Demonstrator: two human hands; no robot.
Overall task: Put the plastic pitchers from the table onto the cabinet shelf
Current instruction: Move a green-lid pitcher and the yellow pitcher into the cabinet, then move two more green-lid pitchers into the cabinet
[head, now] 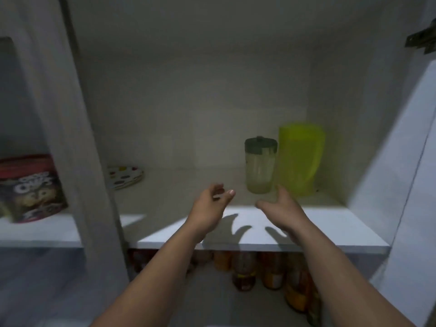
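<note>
From the head view, both hands are hovering over the cabinet shelf, holding nothing. The left hand and right hand are both showing loosely spread fingers. Just beyond the right fingertips, the clear lidded pitcher and the green pitcher are standing upright, side by side. Placing looks finished; next would be fetching any pitcher left on the bench, which is out of sight.

cereal box | left shelf | blurred print, partly readable: "O's"
</note>
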